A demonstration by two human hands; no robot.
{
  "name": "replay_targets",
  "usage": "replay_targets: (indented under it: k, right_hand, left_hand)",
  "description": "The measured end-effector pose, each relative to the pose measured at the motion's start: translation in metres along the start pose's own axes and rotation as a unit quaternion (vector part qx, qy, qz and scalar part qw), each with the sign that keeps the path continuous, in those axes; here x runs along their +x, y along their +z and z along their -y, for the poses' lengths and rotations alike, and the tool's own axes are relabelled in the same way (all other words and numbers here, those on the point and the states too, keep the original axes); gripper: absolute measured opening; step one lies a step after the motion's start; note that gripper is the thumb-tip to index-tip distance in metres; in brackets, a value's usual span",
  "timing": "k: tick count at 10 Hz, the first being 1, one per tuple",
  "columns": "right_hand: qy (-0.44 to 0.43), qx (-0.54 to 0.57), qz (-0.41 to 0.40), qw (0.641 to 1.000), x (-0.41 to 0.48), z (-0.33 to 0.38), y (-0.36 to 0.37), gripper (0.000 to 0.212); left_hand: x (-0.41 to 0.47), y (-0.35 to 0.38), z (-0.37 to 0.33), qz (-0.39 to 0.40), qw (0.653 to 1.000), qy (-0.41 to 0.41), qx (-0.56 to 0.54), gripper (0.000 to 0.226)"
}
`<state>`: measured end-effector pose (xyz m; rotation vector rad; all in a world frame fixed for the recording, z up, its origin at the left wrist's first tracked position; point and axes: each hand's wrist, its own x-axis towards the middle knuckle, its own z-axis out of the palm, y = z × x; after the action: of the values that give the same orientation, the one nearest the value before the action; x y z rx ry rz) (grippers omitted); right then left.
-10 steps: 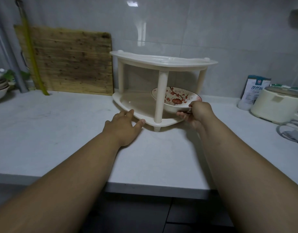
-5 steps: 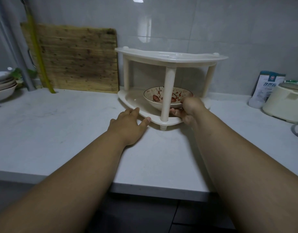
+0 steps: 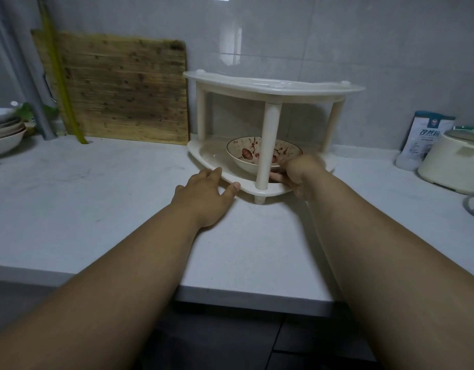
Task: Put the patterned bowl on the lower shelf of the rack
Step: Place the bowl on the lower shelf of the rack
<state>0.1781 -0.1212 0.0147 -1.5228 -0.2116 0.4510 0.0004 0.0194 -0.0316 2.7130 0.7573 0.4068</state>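
Nearest us, the white stone tabletop (image 3: 118, 198) runs under both our bare forearms toward the cream plastic two-tier corner rack (image 3: 270, 88), which we take as the landmark. Our left hand (image 3: 203, 194) lies palm down on the tabletop just in front of the rack's lower shelf (image 3: 211, 157), fingers spread loosely, with the fingertips touching the shelf's front rim; it holds nothing. Our right hand (image 3: 297, 173) reaches in to the right of the rack's front post (image 3: 266, 148), fingers curled around the near right rim of the white ceramic bowl with the red blossom pattern (image 3: 250, 156). The hand is blurred, so we cannot tell how firm that grip is. The bowl sits upright on the lower shelf, partly hidden behind the front post.

Left of the rack, a worn wooden cutting board (image 3: 118, 89) leans upright against the grey tiled wall (image 3: 364, 36), with a yellow-green stick (image 3: 60, 76) slanting across its left edge. Farther left of the rack a stack of pale shallow dishes (image 3: 3, 129) sits at the tabletop's edge. Right of the rack stand a white and blue packet (image 3: 422, 137) and a cream rice cooker (image 3: 455, 161), just beside each other.
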Motion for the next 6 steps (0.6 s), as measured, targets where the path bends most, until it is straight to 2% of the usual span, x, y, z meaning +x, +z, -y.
replay_targets:
  k: [2,3,5,6]
  right_hand:
    - [-0.035,-0.079,-0.029,0.996,-0.005,-0.004,0.003,0.037]
    - [-0.052,-0.095,-0.04,0.993,-0.009,-0.006,-0.001,0.035]
    - [-0.081,-0.085,-0.032,0.993,-0.022,-0.007,-0.017,0.006]
    - [-0.093,-0.111,-0.034,0.989,-0.03,-0.009,-0.026,0.016]
  left_hand:
    - [-0.002,-0.002,0.0,0.0,1.0,0.002,-0.002,0.083]
    - [-0.003,-0.002,0.0,0.001,1.0,0.003,-0.003,0.082]
    - [-0.003,-0.002,0.0,0.002,1.0,0.004,-0.002,0.082]
    - [-0.004,-0.002,0.0,-0.001,1.0,0.006,-0.008,0.081]
